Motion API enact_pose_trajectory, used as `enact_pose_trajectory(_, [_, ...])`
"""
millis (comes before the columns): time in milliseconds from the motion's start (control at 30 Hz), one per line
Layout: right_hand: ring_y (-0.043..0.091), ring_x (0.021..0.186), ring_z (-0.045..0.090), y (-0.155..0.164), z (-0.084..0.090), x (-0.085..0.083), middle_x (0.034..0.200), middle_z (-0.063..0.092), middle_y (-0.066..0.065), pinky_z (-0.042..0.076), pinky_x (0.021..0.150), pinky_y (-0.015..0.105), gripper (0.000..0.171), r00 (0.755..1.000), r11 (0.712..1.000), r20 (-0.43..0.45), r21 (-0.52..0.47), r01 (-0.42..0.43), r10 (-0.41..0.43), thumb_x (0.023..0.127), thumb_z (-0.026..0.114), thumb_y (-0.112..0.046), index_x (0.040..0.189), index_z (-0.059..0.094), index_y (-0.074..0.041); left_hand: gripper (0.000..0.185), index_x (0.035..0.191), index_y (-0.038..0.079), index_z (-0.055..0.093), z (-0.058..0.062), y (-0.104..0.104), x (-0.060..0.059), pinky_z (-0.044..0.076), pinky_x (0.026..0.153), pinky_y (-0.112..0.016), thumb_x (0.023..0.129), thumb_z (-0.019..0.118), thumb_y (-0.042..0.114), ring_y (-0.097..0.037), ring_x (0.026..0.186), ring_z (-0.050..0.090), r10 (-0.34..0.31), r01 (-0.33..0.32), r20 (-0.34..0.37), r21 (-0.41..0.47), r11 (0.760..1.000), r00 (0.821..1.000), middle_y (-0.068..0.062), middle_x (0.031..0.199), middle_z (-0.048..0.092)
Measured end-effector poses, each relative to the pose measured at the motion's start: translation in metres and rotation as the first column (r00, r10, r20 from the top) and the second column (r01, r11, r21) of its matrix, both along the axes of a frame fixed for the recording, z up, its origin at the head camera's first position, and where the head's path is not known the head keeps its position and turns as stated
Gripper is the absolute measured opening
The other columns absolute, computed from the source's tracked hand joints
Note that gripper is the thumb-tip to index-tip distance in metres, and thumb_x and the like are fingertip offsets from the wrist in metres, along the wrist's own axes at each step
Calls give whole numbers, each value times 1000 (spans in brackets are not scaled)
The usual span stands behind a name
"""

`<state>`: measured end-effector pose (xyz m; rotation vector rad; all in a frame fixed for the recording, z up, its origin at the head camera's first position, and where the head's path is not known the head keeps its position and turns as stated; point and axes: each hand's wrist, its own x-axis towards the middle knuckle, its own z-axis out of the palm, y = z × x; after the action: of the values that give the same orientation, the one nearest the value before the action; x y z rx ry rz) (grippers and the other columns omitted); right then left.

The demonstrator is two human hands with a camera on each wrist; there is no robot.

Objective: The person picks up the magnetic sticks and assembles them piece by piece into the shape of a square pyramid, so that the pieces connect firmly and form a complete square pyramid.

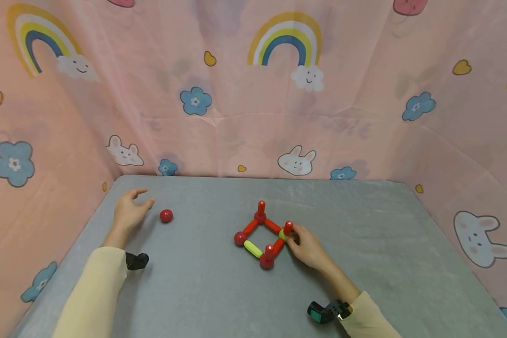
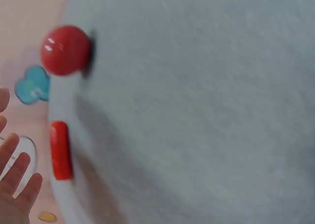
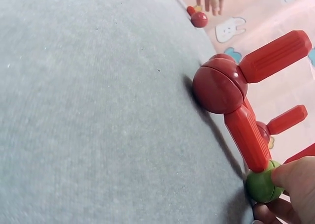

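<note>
Felt table (image 1: 203, 291): right hand (image 1: 310, 248) pinches green ball (image 3: 261, 185).

No readable text, labels, brands, numbers or signs appear anywhere in these views.

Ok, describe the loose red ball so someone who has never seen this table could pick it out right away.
Start at the grey table and go to its far left part, where the left hand hovers with fingers spread. The loose red ball lies just right of those fingertips. Unlike the red balls in the square frame by the right hand, it has no sticks attached.
</note>
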<state>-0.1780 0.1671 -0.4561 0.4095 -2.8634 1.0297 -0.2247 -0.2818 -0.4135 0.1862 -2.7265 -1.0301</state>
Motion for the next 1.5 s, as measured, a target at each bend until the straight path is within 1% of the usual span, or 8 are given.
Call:
enact_pose_trajectory(133, [19, 81, 56, 0, 0, 0, 96, 61, 10, 46, 73, 34, 20, 1000, 1000, -8, -1, -2, 2, 82, 63, -4, 102, 62, -6, 49, 128, -4, 47, -8, -6, 3, 33, 97, -58, 88, 60, 21, -47, 121, 37, 4, -3, 33, -17, 1000, 999, -31, 131, 42])
enact_pose_trajectory(267, [18, 81, 55, 0, 0, -1, 97, 61, 10, 46, 73, 34, 19, 1000, 1000, -15, -2, -8, 8, 82, 63, -3, 101, 62, -6, 55, 133, -4, 41, -14, -10, 4, 31, 99, -59, 88, 59, 20, -47, 123, 33, 5, -2, 117, -25, 1000, 993, -31, 136, 37])
enact_pose_trajectory(367, [18, 81, 56, 0, 0, 0, 97, 62, 10, 46, 72, 34, 19, 1000, 1000, -13, -6, -9, 9, 82, 63, -2, 101, 62, -6, 57, 136, -4, 38, -18, -11, 5, 30, 99, -59, 88, 59, 20, -47, 124, 32, 2, -1, 150, -12, 1000, 989, -31, 137, 35])
enact_pose_trajectory(600, [17, 81, 57, 0, -1, 0, 95, 62, 9, 47, 74, 34, 22, 1000, 1000, 0, -14, -3, 3, 82, 63, -3, 104, 62, -5, 49, 130, -6, 45, -24, -13, 7, 34, 97, -55, 87, 59, 13, -44, 114, 42, 25, -21, 137, -31, 999, 990, -31, 128, 45])
enact_pose_trajectory(867, [17, 80, 56, 0, -1, 1, 94, 61, 9, 46, 72, 33, 23, 1000, 1000, -8, -11, -5, 5, 82, 62, -3, 105, 61, -5, 37, 119, -5, 55, -22, -15, 9, 39, 87, -54, 85, 59, 11, -41, 98, 48, 56, -38, 140, -127, 991, 989, -29, 112, 54])
enact_pose_trajectory(1033, [18, 81, 57, 0, -1, 1, 94, 61, 10, 47, 72, 34, 25, 1000, 1000, -12, -21, -7, 7, 82, 62, -2, 107, 61, -3, 33, 115, -5, 57, -21, -14, 10, 40, 83, -53, 84, 59, 8, -40, 94, 50, 64, -42, 140, -150, 988, 988, -28, 107, 56])
enact_pose_trajectory(1300, [19, 81, 58, 0, -1, 2, 94, 62, 10, 48, 73, 35, 26, 1000, 1000, -17, -30, -3, 3, 81, 62, -2, 107, 61, -3, 36, 118, -7, 53, -18, -16, 12, 41, 81, -53, 84, 54, 6, -40, 93, 49, 18, 8, 170, -148, 989, 985, -29, 105, 55])
enact_pose_trajectory(1500, [19, 82, 58, 0, 0, 2, 95, 62, 10, 48, 73, 35, 23, 1000, 1000, -14, -28, -6, 6, 81, 63, -2, 104, 61, -3, 39, 120, -8, 52, -14, -17, 11, 41, 74, -45, 84, 52, 7, -37, 88, 48, -26, 50, 149, -157, 986, 988, -26, 100, 54])
